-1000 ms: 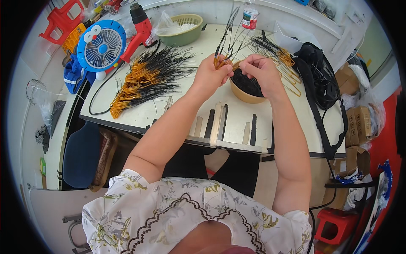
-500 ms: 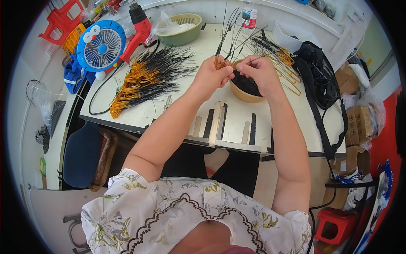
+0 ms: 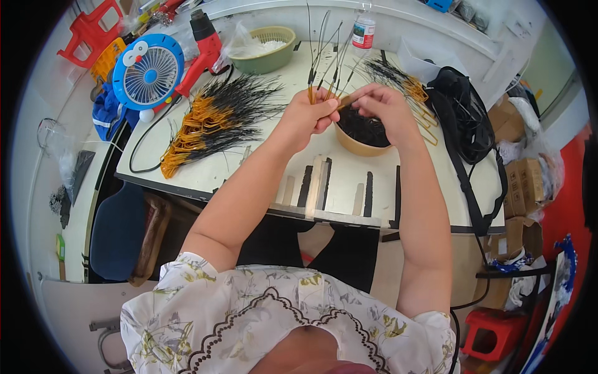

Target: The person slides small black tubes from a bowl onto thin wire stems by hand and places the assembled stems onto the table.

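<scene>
A round tan bowl (image 3: 358, 148) holds black pieces (image 3: 362, 128); left of it, the left grip (image 3: 306, 118) pinches thin orange-black wires (image 3: 311, 95); the right grip (image 3: 390, 110), I can't tell.

Thin wires (image 3: 311, 76), black above, orange at the base, fan upward from the left hand (image 3: 306, 117)

Evenly lit room. Below the left hand (image 3: 309, 118) and right hand (image 3: 385, 112) spreads a cream-topped table (image 3: 346, 174); beyond them runs a white wall (image 3: 397, 26) with a ledge (image 3: 458, 30). Well left, nearer the body, stands a dark blue chair (image 3: 114, 230). Well right, cardboard boxes (image 3: 523, 184) sit above a red plastic stool (image 3: 496, 319). Beige floor (image 3: 387, 274) shows nearer the body.
</scene>
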Motion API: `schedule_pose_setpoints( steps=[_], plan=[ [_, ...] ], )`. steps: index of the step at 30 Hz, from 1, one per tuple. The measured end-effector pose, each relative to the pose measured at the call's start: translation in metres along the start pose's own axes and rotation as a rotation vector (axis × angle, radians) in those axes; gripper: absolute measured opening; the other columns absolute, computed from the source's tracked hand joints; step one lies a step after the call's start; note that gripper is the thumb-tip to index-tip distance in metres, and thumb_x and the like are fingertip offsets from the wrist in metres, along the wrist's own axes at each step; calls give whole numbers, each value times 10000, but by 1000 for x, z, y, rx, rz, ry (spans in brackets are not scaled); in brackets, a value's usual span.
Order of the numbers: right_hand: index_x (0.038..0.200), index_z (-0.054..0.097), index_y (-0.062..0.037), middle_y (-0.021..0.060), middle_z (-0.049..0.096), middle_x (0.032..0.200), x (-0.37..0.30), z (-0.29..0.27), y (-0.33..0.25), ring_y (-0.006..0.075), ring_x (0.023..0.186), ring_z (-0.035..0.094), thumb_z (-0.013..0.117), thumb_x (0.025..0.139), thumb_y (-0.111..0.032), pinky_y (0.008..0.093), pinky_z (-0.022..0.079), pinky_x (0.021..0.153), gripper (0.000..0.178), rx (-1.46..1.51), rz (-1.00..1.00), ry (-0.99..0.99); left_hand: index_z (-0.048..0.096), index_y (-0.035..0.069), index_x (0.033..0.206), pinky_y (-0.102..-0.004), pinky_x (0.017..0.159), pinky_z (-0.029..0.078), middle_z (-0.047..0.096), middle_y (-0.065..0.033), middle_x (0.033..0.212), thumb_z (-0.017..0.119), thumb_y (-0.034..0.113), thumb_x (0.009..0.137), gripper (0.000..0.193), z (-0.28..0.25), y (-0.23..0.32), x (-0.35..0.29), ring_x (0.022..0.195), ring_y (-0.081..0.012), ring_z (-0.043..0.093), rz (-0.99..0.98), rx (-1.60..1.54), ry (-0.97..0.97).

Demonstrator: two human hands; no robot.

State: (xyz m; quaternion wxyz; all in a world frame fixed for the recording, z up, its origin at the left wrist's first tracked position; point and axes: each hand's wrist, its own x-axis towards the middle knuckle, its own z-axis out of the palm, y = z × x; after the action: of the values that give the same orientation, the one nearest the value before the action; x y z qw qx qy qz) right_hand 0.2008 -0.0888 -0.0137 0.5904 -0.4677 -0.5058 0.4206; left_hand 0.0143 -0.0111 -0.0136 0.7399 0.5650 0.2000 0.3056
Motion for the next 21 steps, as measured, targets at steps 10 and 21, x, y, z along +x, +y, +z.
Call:
schedule_pose_setpoints(
  steps=[10,21],
  plan=[
    [764,621,-88,-38,557,671,5,8,5,44,617,475,673,849,-235,195,362,580,178,152,-103,221,535,54,847,-189,408,246,570,-49,674,584,94,875,69,6,-2,-3,457,-40,369,-74,50,-91],
    [823,612,-71,-12,592,753,4,12,10,58,695,524,634,862,-120,189,413,624,66,158,-70,74,533,49,861,-194,411,241,575,-64,679,581,92,880,67,5,-2,-2,458,-49,381,-52,-10,-71]
  ],
)
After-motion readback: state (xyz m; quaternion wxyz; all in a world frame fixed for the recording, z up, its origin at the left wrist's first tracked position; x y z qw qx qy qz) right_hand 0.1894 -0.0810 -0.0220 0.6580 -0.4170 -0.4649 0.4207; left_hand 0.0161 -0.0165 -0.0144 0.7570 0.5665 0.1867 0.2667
